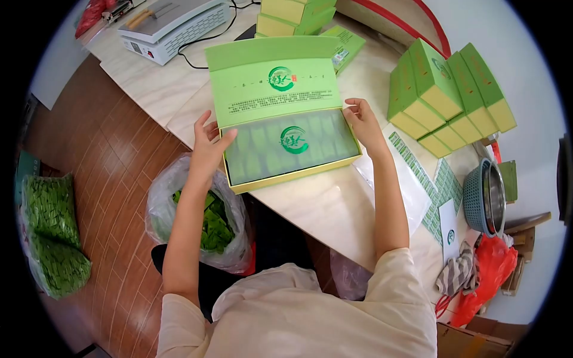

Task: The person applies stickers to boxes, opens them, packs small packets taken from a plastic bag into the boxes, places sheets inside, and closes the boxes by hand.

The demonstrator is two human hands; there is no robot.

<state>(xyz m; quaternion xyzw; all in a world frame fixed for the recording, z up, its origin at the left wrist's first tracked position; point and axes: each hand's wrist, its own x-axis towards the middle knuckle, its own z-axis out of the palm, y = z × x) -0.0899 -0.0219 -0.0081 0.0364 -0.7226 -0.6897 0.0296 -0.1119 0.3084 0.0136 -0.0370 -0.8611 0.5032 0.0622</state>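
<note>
Around the open box [297,172], which sits over our table [328,209], we have plenty standing close: to its right at least five closed green boxes [439,89], beyond its raised lid [271,83] a second pile [295,15] we cannot fully count, and one box [349,45] partly hidden behind that lid. Beyond it to the left stands one grey appliance [170,33]; well to its right are one blue basket [473,191], one metal bowl [494,197], one striped cloth [456,271] and one red bag [492,277]. The box lies between our two hands and touches both: our left hand [209,143] has its thumb over the left rim, our right hand [365,124] is at the far right corner. Whether either clamps the box, we cannot tell. One translucent sheet [292,143] covers its green contents.
</note>
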